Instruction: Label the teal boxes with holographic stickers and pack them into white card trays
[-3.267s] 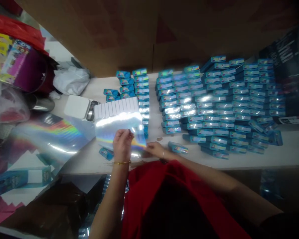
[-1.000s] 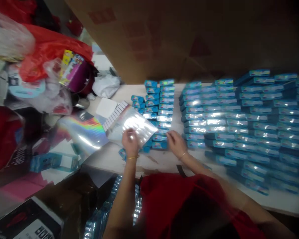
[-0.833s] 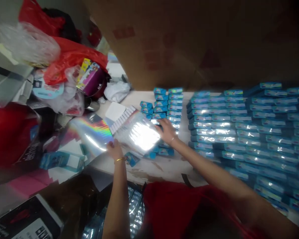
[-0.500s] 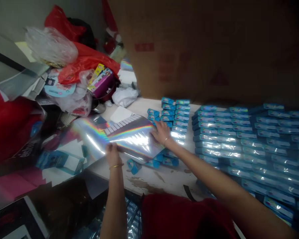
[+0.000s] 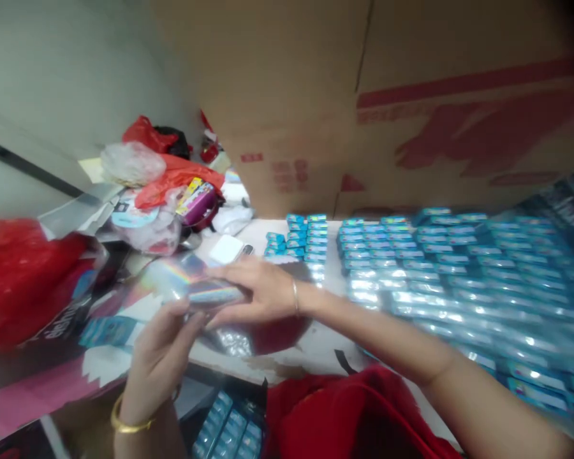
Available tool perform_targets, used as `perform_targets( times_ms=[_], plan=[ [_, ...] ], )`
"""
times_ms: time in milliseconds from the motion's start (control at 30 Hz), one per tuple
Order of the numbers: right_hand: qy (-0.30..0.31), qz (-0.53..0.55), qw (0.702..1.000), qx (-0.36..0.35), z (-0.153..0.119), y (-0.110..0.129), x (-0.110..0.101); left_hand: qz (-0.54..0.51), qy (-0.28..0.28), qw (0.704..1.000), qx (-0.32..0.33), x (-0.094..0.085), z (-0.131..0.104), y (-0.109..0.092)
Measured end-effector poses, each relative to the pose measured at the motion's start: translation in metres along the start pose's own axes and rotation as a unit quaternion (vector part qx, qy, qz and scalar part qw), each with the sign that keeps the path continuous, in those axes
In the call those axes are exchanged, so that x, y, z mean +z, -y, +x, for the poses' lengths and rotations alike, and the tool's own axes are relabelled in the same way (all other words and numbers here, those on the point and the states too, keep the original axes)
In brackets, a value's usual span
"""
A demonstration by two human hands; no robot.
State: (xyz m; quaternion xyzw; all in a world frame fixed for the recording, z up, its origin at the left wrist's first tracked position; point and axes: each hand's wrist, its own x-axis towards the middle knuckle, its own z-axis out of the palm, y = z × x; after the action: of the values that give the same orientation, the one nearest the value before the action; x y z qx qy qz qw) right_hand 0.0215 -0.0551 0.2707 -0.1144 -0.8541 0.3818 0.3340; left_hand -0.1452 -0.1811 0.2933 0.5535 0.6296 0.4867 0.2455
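Observation:
A shiny holographic sheet (image 5: 249, 341) with rainbow glints lies in front of me, its near part bowed and dark with reflections. My right hand (image 5: 263, 290) reaches over it from the right, with thumb and fingers closed on its raised, folded part. At the left side of that fold, my left hand (image 5: 155, 350) pinches the sheet between thumb and fingers; blur softens the fingertips. More rainbow film (image 5: 165, 277) spreads out beyond my left hand. Small blue boxes (image 5: 299, 236) stand in stacked rows just past the sheet.
Many more blue boxes (image 5: 411, 255) fill the table's right side. A large cardboard carton (image 5: 291, 127) rises behind. Red bags (image 5: 23, 280), clear plastic and a purple case (image 5: 198, 207) crowd the left. A white flat object (image 5: 226, 248) lies beyond my hands. Below are packed blue boxes (image 5: 229, 430).
My right hand has moved left, close to my left hand, and the sheet is now folded between them. My left hand has come nearer and leftward. The view has tilted up.

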Motion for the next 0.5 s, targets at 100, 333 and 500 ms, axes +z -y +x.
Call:
perform_targets(
  times_ms=[100, 333, 500],
  plan=[
    [0.025, 0.074, 0.995, 0.060, -0.021, 0.023, 0.003, 0.078, 0.010, 0.996, 0.045, -0.002, -0.015, -0.017],
    [0.009, -0.008, 0.993, 0.120, -0.049, 0.056, 0.014, 0.178, -0.090, 0.975, 0.095, 0.019, -0.035, -0.040],
    [0.008, 0.050, 0.993, 0.110, -0.070, 0.050, 0.008, 0.173, -0.011, 0.984, 0.038, 0.020, -0.050, -0.038]
  ],
)
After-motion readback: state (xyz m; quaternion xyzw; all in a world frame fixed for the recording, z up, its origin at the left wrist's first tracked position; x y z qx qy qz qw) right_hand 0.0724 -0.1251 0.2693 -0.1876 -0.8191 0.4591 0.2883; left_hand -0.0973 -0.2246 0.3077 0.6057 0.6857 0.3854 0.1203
